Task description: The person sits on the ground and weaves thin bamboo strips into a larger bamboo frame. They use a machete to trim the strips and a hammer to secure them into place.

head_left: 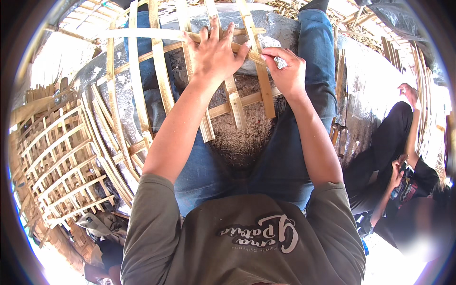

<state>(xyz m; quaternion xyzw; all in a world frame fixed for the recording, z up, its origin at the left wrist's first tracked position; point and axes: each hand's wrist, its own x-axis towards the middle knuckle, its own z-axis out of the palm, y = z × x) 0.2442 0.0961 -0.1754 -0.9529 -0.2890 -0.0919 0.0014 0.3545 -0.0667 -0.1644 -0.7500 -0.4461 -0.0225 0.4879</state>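
Between my legs lies an open lattice of pale bamboo strips [161, 71], with lengthwise strips crossed by sideways ones. My left hand [211, 59] lies over the far part of it, palm down, fingers spread and pressed on the strips. Just to its right, my right hand [289, 73] pinches thumb and forefinger together at the end of a crosswise bamboo strip, beside the rightmost lengthwise strip [262, 83]. A wide whitish strip [137, 33] reaches from the left to my left hand; what it does under the fingers is hidden.
A silvery, wrinkled ground sheet [242, 147] spreads beneath the lattice. On the left, finished-looking woven bamboo panels [61, 161] are piled. To the right sits another person in dark clothes [389, 142]. A tool [338, 130] lies by my right leg, near loose bamboo strips [339, 76].
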